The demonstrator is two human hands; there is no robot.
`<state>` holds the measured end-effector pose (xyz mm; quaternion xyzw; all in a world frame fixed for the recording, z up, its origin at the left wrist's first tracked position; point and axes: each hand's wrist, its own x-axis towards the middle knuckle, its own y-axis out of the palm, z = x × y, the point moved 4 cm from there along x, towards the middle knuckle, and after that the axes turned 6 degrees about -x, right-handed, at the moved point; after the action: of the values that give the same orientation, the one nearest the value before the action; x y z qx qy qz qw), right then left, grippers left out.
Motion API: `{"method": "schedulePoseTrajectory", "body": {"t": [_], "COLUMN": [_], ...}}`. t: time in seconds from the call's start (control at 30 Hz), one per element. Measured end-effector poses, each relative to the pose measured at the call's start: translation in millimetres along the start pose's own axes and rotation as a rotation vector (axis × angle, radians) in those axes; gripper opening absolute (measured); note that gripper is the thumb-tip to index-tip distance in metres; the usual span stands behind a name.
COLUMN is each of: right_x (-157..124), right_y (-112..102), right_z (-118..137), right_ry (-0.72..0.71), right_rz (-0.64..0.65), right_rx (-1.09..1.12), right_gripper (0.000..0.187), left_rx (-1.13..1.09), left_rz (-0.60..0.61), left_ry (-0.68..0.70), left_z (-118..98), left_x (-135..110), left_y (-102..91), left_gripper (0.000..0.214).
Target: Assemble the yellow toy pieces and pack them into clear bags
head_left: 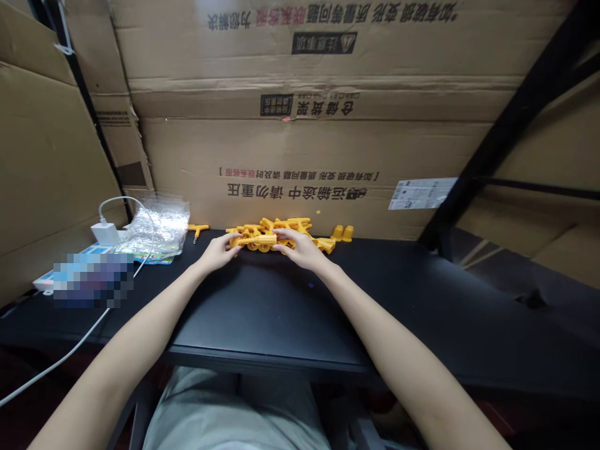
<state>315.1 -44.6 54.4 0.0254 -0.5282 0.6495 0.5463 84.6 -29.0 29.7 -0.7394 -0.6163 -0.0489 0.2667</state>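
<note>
A heap of yellow plastic parts (290, 226) lies at the back of the black table (262, 312), against the cardboard wall. One long yellow piece (257, 239) is held level between both hands just in front of the heap. My left hand (219, 251) pinches its left end with closed fingers. My right hand (298, 247) grips its right end, fingers curled over it. Two small yellow caps (342, 233) stand to the right of the heap. A single yellow T-shaped part (198, 229) lies to the left.
A crumpled clear plastic bag (157, 228) lies at the back left over a coloured sheet. A white charger (105, 232) with a white cable (70, 353) sits on a power strip at the left. Cardboard boxes (300, 125) wall the back; a black metal frame (506, 125) slants at right.
</note>
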Motion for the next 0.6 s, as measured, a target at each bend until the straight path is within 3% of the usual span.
{"method": "schedulePoseTrajectory", "body": {"t": [0.1,0.2,0.4,0.6], "right_x": [0,0,-1,-1], "right_y": [3,10,17,15], "right_z": [-10,-17,-14,-13], "right_ry": [0.108,0.200,0.291,0.284], "right_rz": [0.001,0.026,0.031,0.032], "right_rx": [0.146,0.293,0.426,0.418], "right_gripper": [0.032,0.029,0.034,0.039], "left_rx": [0.299,0.401,0.235,0.107], "left_rz": [-0.042,-0.077,0.002,0.052], "left_ry": [0.137,0.224,0.132,0.060], "left_z": [-9,-17,-12,-10], "left_x": [-2,-3,-3,-4], "left_y": [-0.9,-1.9,-1.2,0.5], "left_gripper": [0.034,0.028,0.029,0.033]}}
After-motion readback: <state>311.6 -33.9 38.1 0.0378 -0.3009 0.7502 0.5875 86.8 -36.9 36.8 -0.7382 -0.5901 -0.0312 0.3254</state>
